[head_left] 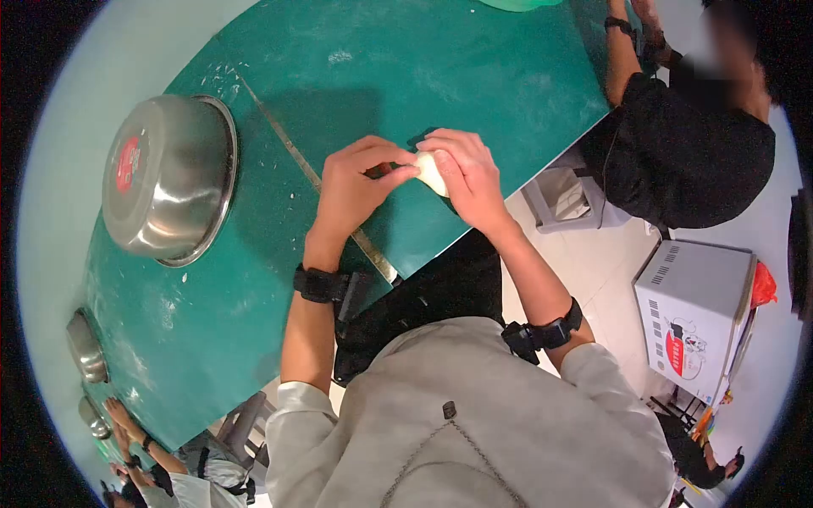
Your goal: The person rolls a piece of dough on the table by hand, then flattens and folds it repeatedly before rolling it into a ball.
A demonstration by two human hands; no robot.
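A small lump of white dough (433, 173) is held between my two hands, over the green table and close to its near edge. My right hand (468, 173) wraps around the dough from the right, its fingers curled over the far side. From the left, my left hand (356, 184) pinches the lump's edge between thumb and forefinger. The fingers partly cover the dough, so its full shape is hidden.
An overturned steel basin (174, 178) rests on the flour-dusted green table (330, 51) to my left. A metal strip (284, 135) crosses the tabletop. A person in black (677, 152) is at the right, near a white carton (694, 317). Other people's hands (123, 419) are at lower left.
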